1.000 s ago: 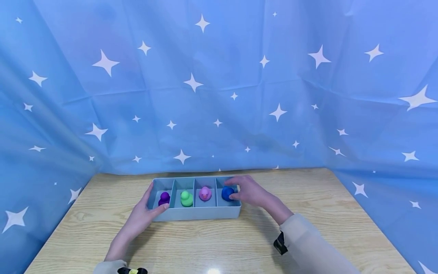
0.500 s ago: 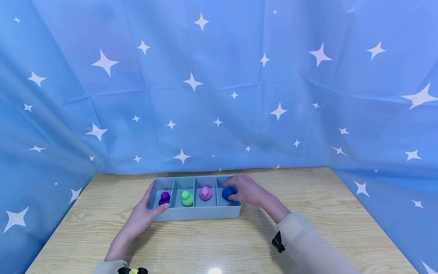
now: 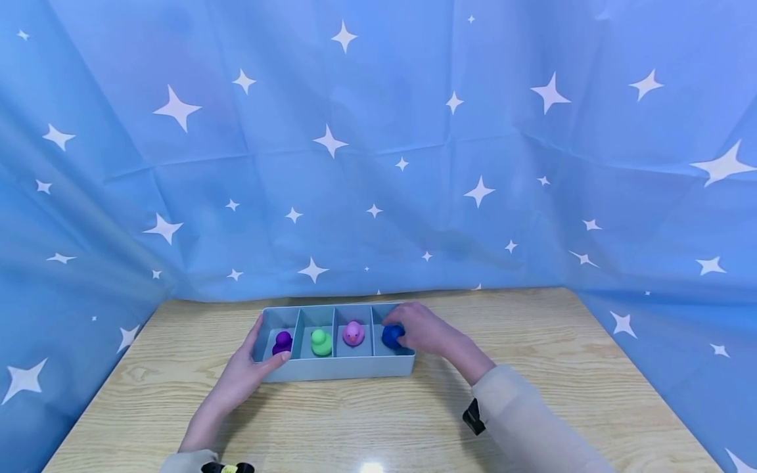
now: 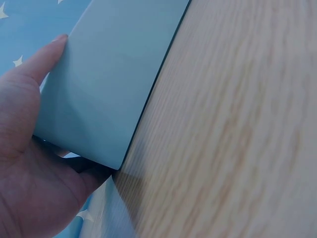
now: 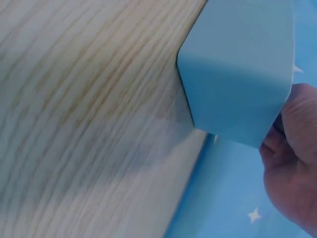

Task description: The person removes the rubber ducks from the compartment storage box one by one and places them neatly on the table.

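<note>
A long grey-blue divided box [image 3: 340,369] rests on the table with a row of compartments. My left hand [image 3: 244,371] grips its left end, thumb at the front rim and fingers along the end wall; the left wrist view shows the thumb at the edge of the box wall [image 4: 106,84]. My right hand [image 3: 424,328] reaches over the right end wall and holds a blue rubber duck [image 3: 391,337] in the rightmost compartment. Purple [image 3: 283,341], green [image 3: 321,342] and pink rubber ducks [image 3: 353,334] sit one to a compartment. In the right wrist view the box wall hides the right fingertips.
The wooden table [image 3: 355,420] reaches out around the box on all sides. A blue curtain with white stars [image 3: 378,144] hangs behind it and along both sides. Dark straps show at both sleeves.
My right hand has shifted slightly, and its thumb has become harder to see beside the blue duck. My left hand and the box stay in place; the head view has moved a little.
</note>
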`<state>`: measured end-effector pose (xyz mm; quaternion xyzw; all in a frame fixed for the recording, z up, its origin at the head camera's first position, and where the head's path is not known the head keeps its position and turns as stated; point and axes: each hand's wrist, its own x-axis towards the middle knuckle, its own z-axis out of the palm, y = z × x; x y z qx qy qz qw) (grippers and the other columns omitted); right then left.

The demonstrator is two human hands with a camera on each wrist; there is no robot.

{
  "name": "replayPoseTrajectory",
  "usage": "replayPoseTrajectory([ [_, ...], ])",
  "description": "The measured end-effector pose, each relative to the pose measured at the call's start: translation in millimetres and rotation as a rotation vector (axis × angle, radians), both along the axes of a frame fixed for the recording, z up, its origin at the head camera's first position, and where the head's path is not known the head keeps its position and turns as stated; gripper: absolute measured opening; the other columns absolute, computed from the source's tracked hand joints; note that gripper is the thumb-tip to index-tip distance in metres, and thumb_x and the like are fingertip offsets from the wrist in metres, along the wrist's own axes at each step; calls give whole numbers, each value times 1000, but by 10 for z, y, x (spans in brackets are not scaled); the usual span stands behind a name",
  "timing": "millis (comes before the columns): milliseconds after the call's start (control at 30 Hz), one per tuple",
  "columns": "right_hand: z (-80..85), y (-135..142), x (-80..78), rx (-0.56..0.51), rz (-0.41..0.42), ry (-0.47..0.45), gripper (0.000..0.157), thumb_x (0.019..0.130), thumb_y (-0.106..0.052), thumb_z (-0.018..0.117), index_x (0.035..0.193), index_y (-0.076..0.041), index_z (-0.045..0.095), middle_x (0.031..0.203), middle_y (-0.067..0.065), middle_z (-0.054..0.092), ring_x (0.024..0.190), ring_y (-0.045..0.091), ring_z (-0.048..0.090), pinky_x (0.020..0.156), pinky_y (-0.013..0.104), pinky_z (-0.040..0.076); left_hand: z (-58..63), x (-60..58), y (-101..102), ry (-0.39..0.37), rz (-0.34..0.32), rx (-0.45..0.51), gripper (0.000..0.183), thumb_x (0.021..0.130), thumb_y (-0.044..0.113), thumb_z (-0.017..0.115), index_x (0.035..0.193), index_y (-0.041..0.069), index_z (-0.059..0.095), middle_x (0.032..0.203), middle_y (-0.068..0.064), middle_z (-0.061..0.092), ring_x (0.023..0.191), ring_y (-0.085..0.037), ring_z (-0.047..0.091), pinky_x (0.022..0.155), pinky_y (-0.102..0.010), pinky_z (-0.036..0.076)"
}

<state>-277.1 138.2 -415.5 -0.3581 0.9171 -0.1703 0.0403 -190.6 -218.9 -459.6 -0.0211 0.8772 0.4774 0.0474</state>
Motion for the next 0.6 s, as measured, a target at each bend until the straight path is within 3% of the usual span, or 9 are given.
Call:
replayPoseTrajectory([
  [400,34,-23,-3,45,16,7,25,88,1,78,113,-2,78,113,11,73,111,31,65,97,47,53,23,8,4,2,-2,6,109,94,52,71,166,18,-4,167,-29,9,149,-54,13,115,-70,19],
  [600,64,-25,-10,92,35,-11,30,86,-3,81,115,-4,78,114,9,73,110,28,63,93,45,54,11,6,0,0,-1,11,109,94,53,71,166,19,-4,167,-28,9,149,-54,14,115,-69,20],
])
